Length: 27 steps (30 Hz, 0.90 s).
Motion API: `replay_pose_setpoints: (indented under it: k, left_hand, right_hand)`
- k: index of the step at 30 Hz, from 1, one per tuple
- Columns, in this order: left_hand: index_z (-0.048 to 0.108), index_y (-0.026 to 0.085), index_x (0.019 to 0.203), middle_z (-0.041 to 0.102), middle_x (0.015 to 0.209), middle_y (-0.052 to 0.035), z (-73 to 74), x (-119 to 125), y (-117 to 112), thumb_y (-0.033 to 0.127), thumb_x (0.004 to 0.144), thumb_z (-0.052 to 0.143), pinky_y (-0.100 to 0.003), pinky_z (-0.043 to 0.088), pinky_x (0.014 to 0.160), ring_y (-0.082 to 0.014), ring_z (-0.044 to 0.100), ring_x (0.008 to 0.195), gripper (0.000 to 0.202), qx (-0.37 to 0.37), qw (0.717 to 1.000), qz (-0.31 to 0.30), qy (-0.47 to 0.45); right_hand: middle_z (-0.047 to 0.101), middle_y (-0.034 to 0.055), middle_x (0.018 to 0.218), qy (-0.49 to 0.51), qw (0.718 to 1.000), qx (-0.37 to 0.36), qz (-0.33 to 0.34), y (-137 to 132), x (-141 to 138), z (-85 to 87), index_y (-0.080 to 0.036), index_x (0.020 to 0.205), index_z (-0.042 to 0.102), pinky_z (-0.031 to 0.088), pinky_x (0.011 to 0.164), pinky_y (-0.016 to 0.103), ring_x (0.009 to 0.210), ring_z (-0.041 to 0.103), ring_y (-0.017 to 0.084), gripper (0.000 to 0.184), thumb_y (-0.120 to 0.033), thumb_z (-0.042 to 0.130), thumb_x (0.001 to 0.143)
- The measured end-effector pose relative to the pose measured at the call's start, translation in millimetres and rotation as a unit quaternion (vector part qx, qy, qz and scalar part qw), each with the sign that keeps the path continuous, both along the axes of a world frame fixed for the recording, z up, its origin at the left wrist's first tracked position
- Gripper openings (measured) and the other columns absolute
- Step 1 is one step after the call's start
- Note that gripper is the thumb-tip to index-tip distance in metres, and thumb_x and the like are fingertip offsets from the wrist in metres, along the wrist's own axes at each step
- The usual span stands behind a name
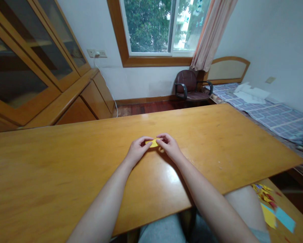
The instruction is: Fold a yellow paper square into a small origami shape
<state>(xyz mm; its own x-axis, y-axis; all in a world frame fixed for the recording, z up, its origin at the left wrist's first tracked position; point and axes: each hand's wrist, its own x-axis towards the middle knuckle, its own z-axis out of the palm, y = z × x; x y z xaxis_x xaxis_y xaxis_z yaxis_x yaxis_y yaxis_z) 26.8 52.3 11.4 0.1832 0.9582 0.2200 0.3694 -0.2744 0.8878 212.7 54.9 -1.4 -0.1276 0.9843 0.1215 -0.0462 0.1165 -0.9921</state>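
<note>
A small piece of yellow paper [154, 143] is held just above the wooden table, near the middle of the view. My left hand [140, 148] pinches its left end between thumb and fingers. At the other end, my right hand [168, 145] grips the paper the same way. The paper looks folded into a narrow strip, though the fingertips cover both of its ends. Its finer creases are too small to make out.
The wooden table [78, 162] spans the view. At lower right, a lower surface bears several small yellow and red paper pieces [265, 195], a yellow sheet [269, 216] and a light blue sheet [285, 219]. Beyond stand an office chair [188, 82] and a bed [268, 108].
</note>
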Motion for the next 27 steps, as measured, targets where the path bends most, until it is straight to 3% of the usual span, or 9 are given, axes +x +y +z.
replay_pose_setpoints:
  k: [8, 14, 27]
  left_hand:
    - [0.070, 0.020, 0.098, 0.072, 0.091, -0.0028, 0.6, 0.4, 0.1, 0.036, 0.083, 0.060, -0.027, 0.047, 0.072, -0.0159, 0.061, 0.075, 0.025, 0.009, 1.000, 0.022, 0.010]
    - [0.067, 0.020, 0.106, 0.070, 0.098, -0.0038, 2.6, 2.0, -1.6, 0.032, 0.083, 0.059, -0.028, 0.049, 0.078, -0.0176, 0.063, 0.085, 0.027, 0.014, 0.999, 0.028, 0.007]
    - [0.061, 0.019, 0.113, 0.069, 0.087, -0.0017, 5.3, 2.3, -3.2, 0.030, 0.083, 0.059, -0.028, 0.049, 0.079, -0.0165, 0.064, 0.081, 0.032, -0.006, 1.000, 0.017, 0.005]
  right_hand:
    - [0.054, -0.0030, 0.075, -0.049, 0.999, 0.014, 0.015, -3.0, -1.0, 6.7, -0.019, 0.105, 0.059, 0.042, 0.057, 0.023, 0.061, 0.051, 0.010, 0.033, -0.034, 0.068, 0.076]
    - [0.046, -0.0060, 0.068, -0.113, 0.993, 0.036, 0.015, -4.8, -0.9, 10.0, -0.020, 0.110, 0.059, 0.038, 0.058, 0.023, 0.061, 0.046, 0.011, 0.039, -0.033, 0.070, 0.074]
    - [0.043, -0.0081, 0.061, -0.129, 0.991, 0.025, 0.014, -4.3, -1.7, 11.2, -0.020, 0.110, 0.058, 0.034, 0.054, 0.022, 0.058, 0.043, 0.011, 0.041, -0.029, 0.072, 0.072]
